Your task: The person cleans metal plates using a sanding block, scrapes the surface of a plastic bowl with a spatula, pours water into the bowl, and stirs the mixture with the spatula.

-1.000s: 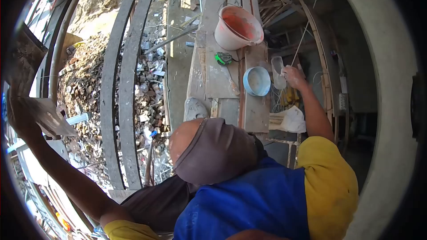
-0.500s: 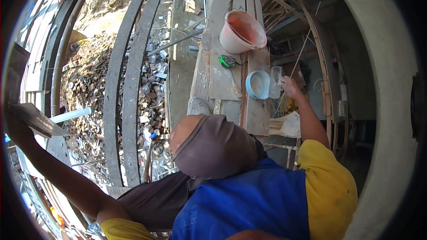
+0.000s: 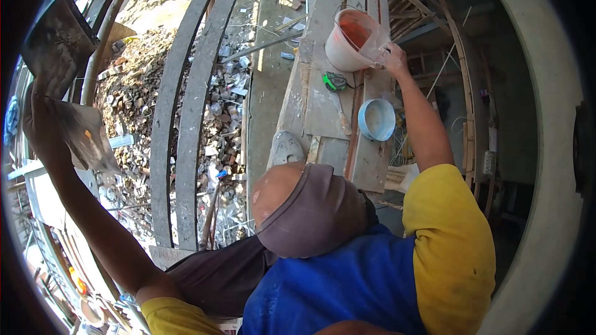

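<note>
My right hand (image 3: 395,61) grips a clear plastic container (image 3: 375,44) at the rim of a white bucket (image 3: 343,51) with red staining inside. The container overlaps the bucket's opening. Below the bucket, a light blue round bowl (image 3: 376,120) with pale contents sits on the planks. At the far left, my left hand (image 3: 42,121) holds a dark flat sheet (image 3: 59,43); a second smeared flat panel (image 3: 87,133) extends below it, and how the two join is unclear. A green and black tape measure (image 3: 334,81) lies beside the bucket, above a scraper-like tool (image 3: 341,113).
Worn planks (image 3: 320,62) run away from me. Two long dark beams (image 3: 186,105) cross above rubble (image 3: 139,87) on the left. A grey shoe (image 3: 286,147) rests on the planks. A rounded form in brown cloth (image 3: 316,217) fills the lower centre. A pale wall (image 3: 528,43) curves at right.
My right hand has moved up and away from beside the blue bowl to the bucket with the clear container. My left hand has shifted right, bringing the flat sheets further into view.
</note>
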The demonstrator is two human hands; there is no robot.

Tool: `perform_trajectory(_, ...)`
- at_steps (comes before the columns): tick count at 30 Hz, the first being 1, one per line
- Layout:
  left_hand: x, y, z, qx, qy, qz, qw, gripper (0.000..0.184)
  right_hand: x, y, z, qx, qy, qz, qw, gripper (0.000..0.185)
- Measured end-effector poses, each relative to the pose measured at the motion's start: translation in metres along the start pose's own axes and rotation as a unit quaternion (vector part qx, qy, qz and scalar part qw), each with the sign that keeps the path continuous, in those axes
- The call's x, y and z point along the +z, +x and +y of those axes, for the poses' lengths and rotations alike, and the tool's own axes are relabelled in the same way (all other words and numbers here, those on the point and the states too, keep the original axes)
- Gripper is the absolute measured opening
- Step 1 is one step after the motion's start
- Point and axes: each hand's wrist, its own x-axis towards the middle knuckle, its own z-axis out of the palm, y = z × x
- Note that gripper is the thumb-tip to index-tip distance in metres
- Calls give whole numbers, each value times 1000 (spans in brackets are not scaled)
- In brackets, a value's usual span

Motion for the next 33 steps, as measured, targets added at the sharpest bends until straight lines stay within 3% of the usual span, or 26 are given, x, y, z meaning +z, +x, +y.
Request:
perform_trajectory(2, 24, -12, 11, -27, -25, 15, 999, 31, 12, -22, -8, 16, 12, 99, 995, 7)
perform_trajectory(5, 71, -33, 23, -72, -49, 15, 996, 26, 26, -64, -43, 58, 43, 169, 983, 11)
perform_trajectory(7, 103, -49, 16, -92, -8, -35, 995, 25, 38, -100, -79, 129, 123, 61, 982, 16)
perform_trajectory(9, 149, -78, 15, -90, 28, -55, 994, 28, 65, -140, -94, 113, 213, -55, 969, 18)
perform_trajectory(10, 172, -93, 5, -109, 7, -66, 992, 29, 72, -156, -108, 140, 256, -134, 947, 22)
perform_trajectory(11, 194, -112, -7, -127, -13, -75, 989, 31, 105, -178, -95, 135, 426, -207, 870, 31)
perform_trajectory(12, 217, -133, -9, -145, -2, -72, 987, 32, 103, -190, -116, 120, 430, -288, 847, 41)
perform_trajectory(14, 256, -182, -41, -189, 3, -88, 978, 33, 97, -208, -166, 125, 491, -345, 790, 51)
perform_trajectory(18, 314, -267, -52, -279, -60, -66, 956, 33, 108, -214, -199, 110, 509, -303, 798, 56)
perform_trajectory(20, 329, -288, -50, -302, -92, -60, 947, 35, 90, -195, -208, 123, 366, -306, 870, 57)
perform_trajectory(25, 348, -286, -59, -293, -36, -92, 951, 35, 81, -173, -151, 123, 390, -286, 867, 54)
perform_trajectory(27, 346, -279, -64, -305, -12, -184, 934, 33, 81, -167, -115, 160, 350, -328, 863, 51)
perform_trajectory(29, 362, -297, -97, -332, -47, -182, 924, 30, 92, -171, -73, 168, 310, -346, 869, 51)
perform_trajectory(30, 365, -304, -102, -343, -56, -236, 908, 29, 97, -171, -61, 176, 271, -363, 874, 50)
perform_trajectory(32, 361, -309, -90, -385, -43, -367, 845, 28, 107, -178, -45, 182, 222, -338, 896, 50)
perform_trajectory(33, 362, -317, -84, -387, -41, -371, 843, 28, 106, -178, -44, 184, 170, -310, 917, 49)
